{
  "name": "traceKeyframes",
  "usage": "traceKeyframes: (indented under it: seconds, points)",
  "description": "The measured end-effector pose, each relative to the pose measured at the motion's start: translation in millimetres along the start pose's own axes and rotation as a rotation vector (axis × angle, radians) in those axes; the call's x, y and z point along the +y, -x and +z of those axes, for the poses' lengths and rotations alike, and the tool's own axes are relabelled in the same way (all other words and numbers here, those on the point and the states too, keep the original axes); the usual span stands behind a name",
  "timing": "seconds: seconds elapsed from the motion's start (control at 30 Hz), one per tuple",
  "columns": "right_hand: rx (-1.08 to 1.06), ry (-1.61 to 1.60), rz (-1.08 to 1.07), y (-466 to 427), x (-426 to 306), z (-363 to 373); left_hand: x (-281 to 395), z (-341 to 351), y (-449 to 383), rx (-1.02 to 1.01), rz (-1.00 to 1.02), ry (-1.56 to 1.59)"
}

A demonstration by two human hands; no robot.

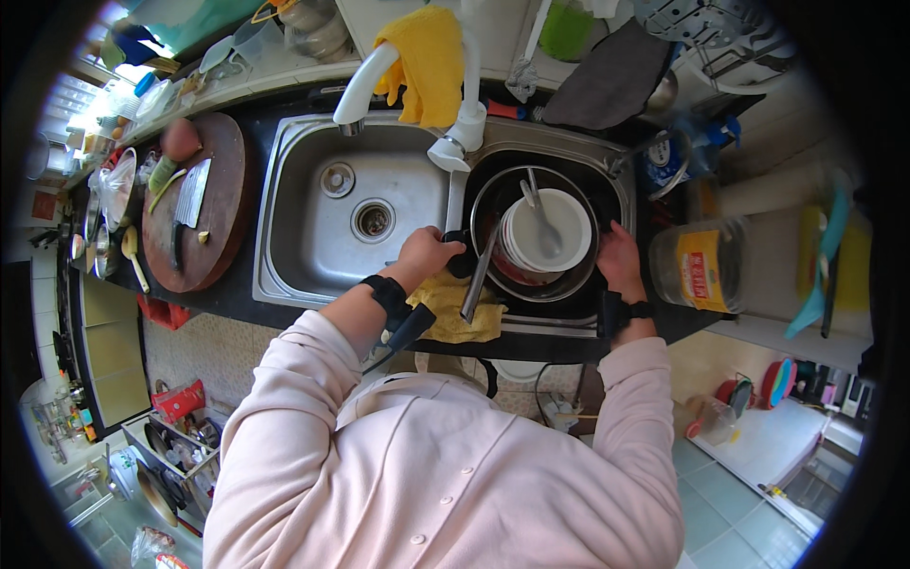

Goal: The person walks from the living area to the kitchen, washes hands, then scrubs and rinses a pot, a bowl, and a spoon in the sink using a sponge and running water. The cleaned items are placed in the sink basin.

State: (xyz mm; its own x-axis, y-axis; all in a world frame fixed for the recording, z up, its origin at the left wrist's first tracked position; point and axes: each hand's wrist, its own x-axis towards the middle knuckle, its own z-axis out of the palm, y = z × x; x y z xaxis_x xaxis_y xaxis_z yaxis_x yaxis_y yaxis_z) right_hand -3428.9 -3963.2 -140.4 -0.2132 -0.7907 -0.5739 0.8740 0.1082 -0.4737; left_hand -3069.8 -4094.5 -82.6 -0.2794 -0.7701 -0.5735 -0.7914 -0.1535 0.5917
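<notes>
A stainless steel pot [478, 213] sits in the dark right-hand basin [490, 153] of the double sink. Stacked white bowls [577, 235] lie inside it, with a metal spoon [546, 231] in the top one. A metal utensil handle [478, 281] sticks out over the pot's near left rim. My left hand [426, 252] grips a black handle [455, 238] on the pot's left side. At the opposite side my right hand [620, 256] holds the pot's edge, its grip partly hidden. A yellow cloth [455, 313] hangs on the sink's front edge, below my left hand.
The left basin [313, 227] has a drain [373, 220]. Above the sink stands a white faucet [462, 135], draped with a yellow towel [426, 57]. A cleaver [190, 195] lies on a round chopping board [227, 185] at left. A plastic jar [700, 267] stands at right.
</notes>
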Motion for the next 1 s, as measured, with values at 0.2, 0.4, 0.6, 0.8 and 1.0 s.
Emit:
traceKeyframes:
  seconds: [0.2, 0.4, 0.6, 0.8, 1.0]
  points:
    - [0.098, -0.05, -0.032, 23.3, -0.6, 11.6, 4.6, -5.2, 0.7, -0.052, -0.043, 0.124]
    - [0.039, -0.074, -0.102, 54.6, -11.2, 30.7, 12.6, -13.4, 8.7, -0.042, 0.085, 0.19]
    - [0.043, -0.104, -0.168, 90.3, -25.6, 44.1, 25.5, -27.2, 25.5, -0.056, 0.185, 0.267]
    - [0.038, -0.097, -0.233, 135.8, -25.0, 64.5, 33.8, -45.9, 53.2, -0.061, 0.275, 0.338]
    - [-0.004, -0.114, -0.251, 184.3, -15.0, 81.2, 28.0, -66.0, 87.4, -0.12, 0.333, 0.448]
